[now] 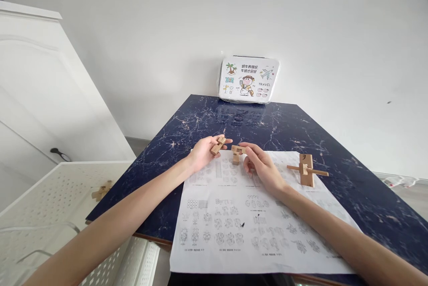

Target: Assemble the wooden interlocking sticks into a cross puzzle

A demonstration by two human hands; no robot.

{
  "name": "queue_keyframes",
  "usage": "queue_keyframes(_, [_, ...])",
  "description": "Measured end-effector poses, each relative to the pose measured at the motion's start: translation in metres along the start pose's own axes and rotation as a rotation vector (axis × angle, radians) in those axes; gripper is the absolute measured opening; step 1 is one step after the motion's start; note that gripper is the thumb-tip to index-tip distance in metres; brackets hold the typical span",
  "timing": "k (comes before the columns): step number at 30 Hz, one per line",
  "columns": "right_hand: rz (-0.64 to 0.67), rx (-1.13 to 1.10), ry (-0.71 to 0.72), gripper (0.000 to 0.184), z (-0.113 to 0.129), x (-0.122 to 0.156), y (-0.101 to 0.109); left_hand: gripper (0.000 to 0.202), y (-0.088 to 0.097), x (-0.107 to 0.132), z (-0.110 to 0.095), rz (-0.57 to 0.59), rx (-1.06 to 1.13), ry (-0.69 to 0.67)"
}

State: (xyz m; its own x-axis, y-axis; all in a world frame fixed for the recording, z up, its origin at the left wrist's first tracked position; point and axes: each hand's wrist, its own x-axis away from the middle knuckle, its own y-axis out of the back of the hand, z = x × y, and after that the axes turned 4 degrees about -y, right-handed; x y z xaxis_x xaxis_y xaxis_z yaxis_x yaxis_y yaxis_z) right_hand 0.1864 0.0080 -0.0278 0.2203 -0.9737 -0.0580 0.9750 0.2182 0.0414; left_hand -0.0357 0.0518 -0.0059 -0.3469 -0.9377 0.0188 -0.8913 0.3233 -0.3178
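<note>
- Head view, left hand: the left hand (pixel 202 152) grips a notched wooden piece (pixel 218 146) between thumb and fingers, above the far left part of the printed sheet (pixel 207 263).
- Head view, right hand: the right hand (pixel 262 167) pinches a second wooden piece (pixel 236 156) with its fingertips; a dark recess shows in it. The two held pieces are near each other but apart.
- Head view, worktop: the sheet, covered in small diagrams, lies on the blue marbled worktop (pixel 182 118). Over its right edge lies a wooden block with a stick across it (pixel 306 178), touched by neither hand. A white printed case (pixel 249 80) leans against the wall at the far edge.
- Head view, left side: more wooden pieces (pixel 102 191) lie on a white perforated basket (pixel 63 188), beside a white cabinet (pixel 50 76).
- Head view, step in hand: it looks like handling the two pieces one against the other, with neither joined yet. My judgement is that the next move calls for steady fingertips and for turning the cut-outs to face each other, keeping both grips clear of the notches.
</note>
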Motion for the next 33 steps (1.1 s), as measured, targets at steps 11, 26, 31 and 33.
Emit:
queue_keyframes(11, [0.003, -0.078, 0.121, 0.047, -0.004, -0.007, 0.000, 0.028, -0.003, 0.000, -0.001, 0.053, -0.065, -0.091])
queue_keyframes(26, [0.062, -0.371, 0.069, 0.030, 0.011, -0.015, 0.013, 0.043, -0.010, 0.007, -0.014, 0.110, -0.358, -0.096])
queue_keyframes(31, [0.064, -0.239, 0.101, 0.039, 0.014, -0.016, 0.021, 0.050, -0.011, 0.011, -0.020, 0.144, -0.500, -0.126])
queue_keyframes(33, [0.070, -0.187, 0.129, 0.042, 0.014, -0.017, 0.025, 0.048, -0.012, 0.013, -0.023, 0.150, -0.573, -0.150])
